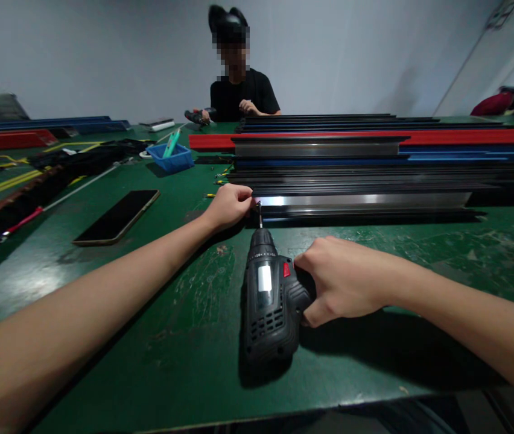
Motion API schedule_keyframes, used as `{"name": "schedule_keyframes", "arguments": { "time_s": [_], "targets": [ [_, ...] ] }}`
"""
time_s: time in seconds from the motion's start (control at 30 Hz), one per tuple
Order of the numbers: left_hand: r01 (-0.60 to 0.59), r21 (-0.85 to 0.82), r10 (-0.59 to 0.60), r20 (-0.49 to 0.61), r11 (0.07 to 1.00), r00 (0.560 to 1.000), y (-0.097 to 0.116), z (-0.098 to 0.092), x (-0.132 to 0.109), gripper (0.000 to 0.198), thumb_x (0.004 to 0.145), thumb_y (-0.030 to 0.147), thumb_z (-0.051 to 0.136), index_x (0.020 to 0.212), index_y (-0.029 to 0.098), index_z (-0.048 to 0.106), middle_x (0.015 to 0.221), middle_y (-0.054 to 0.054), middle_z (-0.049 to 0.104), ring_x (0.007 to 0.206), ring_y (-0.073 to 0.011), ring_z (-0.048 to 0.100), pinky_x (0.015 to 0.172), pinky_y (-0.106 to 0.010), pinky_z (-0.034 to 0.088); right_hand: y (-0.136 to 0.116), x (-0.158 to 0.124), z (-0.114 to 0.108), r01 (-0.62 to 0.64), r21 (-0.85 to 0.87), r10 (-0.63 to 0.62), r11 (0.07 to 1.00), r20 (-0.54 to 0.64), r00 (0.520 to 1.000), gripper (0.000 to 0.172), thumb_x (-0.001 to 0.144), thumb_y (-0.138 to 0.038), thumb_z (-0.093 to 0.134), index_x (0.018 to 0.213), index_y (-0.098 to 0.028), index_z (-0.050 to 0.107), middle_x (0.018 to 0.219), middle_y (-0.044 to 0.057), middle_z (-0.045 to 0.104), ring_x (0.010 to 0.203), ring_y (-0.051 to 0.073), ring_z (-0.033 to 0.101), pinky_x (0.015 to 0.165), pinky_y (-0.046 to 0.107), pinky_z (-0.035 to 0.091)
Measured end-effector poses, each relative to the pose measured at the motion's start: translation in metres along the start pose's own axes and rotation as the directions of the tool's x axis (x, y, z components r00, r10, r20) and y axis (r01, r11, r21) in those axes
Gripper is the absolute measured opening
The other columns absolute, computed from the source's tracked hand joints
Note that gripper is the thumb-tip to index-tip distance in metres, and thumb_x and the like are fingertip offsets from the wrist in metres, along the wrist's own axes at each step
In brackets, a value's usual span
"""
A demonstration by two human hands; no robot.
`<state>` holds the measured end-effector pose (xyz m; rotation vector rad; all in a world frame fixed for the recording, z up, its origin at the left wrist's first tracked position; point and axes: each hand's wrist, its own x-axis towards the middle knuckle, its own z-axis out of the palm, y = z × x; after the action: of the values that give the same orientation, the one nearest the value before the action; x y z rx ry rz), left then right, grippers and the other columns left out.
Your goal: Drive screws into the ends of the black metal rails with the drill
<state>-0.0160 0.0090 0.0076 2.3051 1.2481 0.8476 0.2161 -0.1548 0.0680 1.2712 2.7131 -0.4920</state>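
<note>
My right hand (347, 280) is wrapped round the handle of a black cordless drill (268, 301), which lies on its side low over the green table (193, 361). The drill's bit points away from me and reaches the left end of a black and silver metal profile (356, 202). At that same end, my left hand (230, 206) has its thumb and fingertips pressed together beside the bit tip. Whatever small piece is between those fingertips is too small to make out.
Behind the profile lie more long black, blue and red profiles (212, 142). On the left are a phone (116, 218), a blue basket (171, 158) and dark and yellow strips. Across the table a person (243, 90) in black holds a dark tool.
</note>
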Motion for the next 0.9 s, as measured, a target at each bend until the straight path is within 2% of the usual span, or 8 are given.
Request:
{"name": "schedule_keyframes", "arguments": {
  "time_s": [0.17,0.4,0.9],
  "targets": [
    [-0.006,-0.017,0.006,-0.002,1.0,1.0,-0.0023,0.0008,0.0,0.028,0.08,0.03,0.057,0.054,0.016,0.055,0.053,-0.001,0.055,0.056,-0.0124,0.047,0.055,-0.024,0.031,-0.0004,0.0001,-0.0003,-0.009,-0.004,0.009,1.0,0.005,1.0,0.046,0.07,-0.058,0.077,0.084,-0.015,0.077,0.07,0.008,0.071,0.055,0.018,0.054,0.049,0.032,0.028],
    [-0.016,-0.044,0.016,-0.001,0.999,1.0,-0.0024,0.0011,-0.0003,0.028,0.078,0.028,0.057,0.053,0.017,0.052,0.051,0.0,0.053,0.055,-0.0119,0.046,0.054,-0.024,0.03,-0.0004,-0.0002,-0.0016,-0.005,0.006,0.005,1.0,0.01,1.0,0.045,0.07,-0.059,0.077,0.082,-0.015,0.075,0.068,0.006,0.069,0.052,0.017,0.05,0.047,0.031,0.028],
    [-0.012,-0.039,0.012,0.004,0.999,1.0,-0.0019,0.0011,0.0003,0.026,0.077,0.028,0.056,0.053,0.017,0.053,0.051,0.0,0.054,0.054,-0.012,0.047,0.054,-0.024,0.031,-0.0009,0.0007,-0.0002,-0.004,-0.014,0.004,1.0,0.013,1.0,0.048,0.07,-0.06,0.077,0.085,-0.014,0.076,0.071,0.008,0.071,0.054,0.018,0.052,0.048,0.032,0.028]
  ]
}}
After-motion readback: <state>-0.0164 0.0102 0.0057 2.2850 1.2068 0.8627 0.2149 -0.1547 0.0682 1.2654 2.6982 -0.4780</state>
